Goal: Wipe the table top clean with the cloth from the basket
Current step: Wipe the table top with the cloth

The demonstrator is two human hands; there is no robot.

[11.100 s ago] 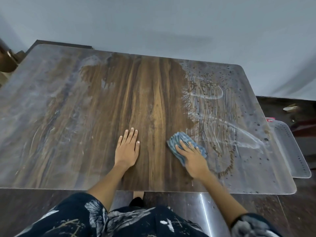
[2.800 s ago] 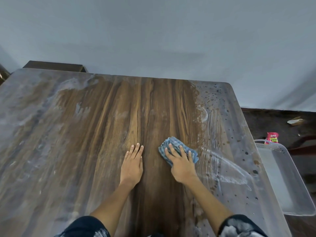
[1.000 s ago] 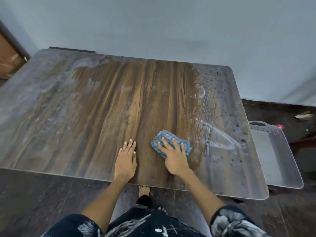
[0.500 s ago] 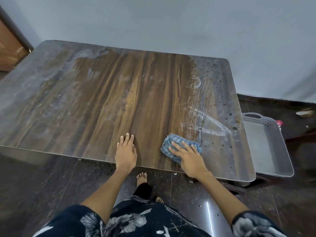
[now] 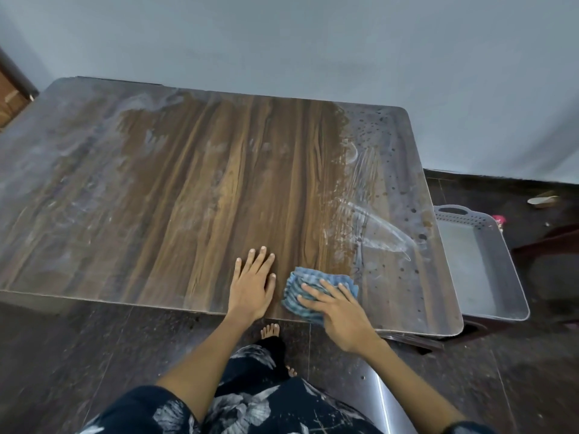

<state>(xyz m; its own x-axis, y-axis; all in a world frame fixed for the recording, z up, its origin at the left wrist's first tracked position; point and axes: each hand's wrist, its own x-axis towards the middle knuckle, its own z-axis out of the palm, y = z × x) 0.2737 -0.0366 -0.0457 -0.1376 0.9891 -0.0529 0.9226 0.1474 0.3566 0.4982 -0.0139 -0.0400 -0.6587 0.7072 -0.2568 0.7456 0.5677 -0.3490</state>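
Here, blue cloth (image 5: 308, 291) under right hand (image 5: 340, 311) fingers (image 5: 313, 288), flat, pressing it.

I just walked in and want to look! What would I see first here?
First you would see the big wooden table, clean brown down its middle but cloudy and dusty at the left and speckled with spots at the right. Near its front edge the right hand presses a blue cloth flat, and the left hand rests beside it. A grey basket sits on the floor past the table's right end.
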